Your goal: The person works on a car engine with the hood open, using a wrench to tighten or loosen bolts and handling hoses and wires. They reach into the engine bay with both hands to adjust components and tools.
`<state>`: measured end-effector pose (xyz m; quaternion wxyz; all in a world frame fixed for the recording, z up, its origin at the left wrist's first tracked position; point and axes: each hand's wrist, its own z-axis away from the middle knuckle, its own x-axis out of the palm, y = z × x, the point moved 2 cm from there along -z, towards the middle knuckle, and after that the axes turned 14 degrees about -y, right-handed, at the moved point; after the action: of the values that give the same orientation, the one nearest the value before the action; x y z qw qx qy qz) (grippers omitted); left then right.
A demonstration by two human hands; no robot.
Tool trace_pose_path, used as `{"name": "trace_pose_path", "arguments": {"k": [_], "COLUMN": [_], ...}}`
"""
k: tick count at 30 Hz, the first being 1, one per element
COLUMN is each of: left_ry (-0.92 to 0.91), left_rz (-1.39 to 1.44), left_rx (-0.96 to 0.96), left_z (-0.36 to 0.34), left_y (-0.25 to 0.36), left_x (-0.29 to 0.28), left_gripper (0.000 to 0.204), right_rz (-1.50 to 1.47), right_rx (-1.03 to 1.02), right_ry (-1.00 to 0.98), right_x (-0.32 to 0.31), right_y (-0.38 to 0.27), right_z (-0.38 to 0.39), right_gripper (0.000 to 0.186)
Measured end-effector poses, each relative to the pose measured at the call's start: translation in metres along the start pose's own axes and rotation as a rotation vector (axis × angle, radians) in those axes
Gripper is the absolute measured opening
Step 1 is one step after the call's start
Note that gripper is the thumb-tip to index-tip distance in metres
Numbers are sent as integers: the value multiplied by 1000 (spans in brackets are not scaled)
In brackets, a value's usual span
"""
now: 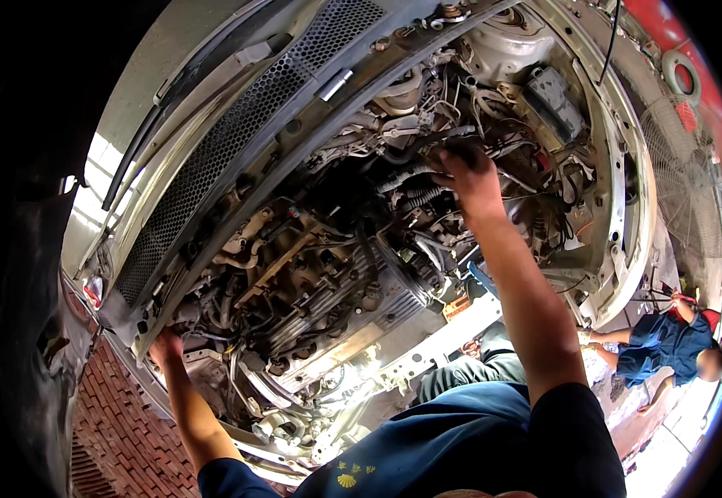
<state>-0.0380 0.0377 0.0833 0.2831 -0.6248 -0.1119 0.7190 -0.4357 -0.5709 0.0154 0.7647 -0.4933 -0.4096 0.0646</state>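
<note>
Beneath me lies a car's engine bay with a bare, greasy engine (328,290) in its middle. My right hand (473,183) reaches over the far right part of the bay, among hoses, wires and a corrugated tube (421,197). Its fingers curl round a dark spot; shadow hides what they hold. At the left my left hand (167,347) is against the bay's edge, near the fender, its fingers mostly hidden. Close to the right hand runs a black hose (436,143).
A honeycomb cowl grille (236,141) and wiper (133,158) lie at the upper left. A black box (553,104) sits at the far right of the bay. Beyond stands a large fan (680,174). Another person (660,349) in blue is at the right, and brick floor (120,423) shows lower left.
</note>
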Motion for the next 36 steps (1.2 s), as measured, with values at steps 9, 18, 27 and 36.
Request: {"name": "trace_pose_path", "arguments": {"k": [9,18,27,36], "left_ry": [88,85,275,3], "left_rz": [48,72,4,57], "left_rx": [5,36,132,37], "left_z": [-9,-4,-3,0], "left_y": [-17,-9,-18,-14], "left_x": [16,16,18,4], "left_gripper": [42,41,40,53], "right_rz": [1375,1288,1610,-132], "right_rx": [-259,-422,-566,-133], "right_ry": [119,-130,-27,-17], "right_x": [-3,-29,-20,-34], "right_y": [-66,-55,-41,-9], "right_z": [-72,-87,-11,-15], "right_gripper": [27,25,42,38]}}
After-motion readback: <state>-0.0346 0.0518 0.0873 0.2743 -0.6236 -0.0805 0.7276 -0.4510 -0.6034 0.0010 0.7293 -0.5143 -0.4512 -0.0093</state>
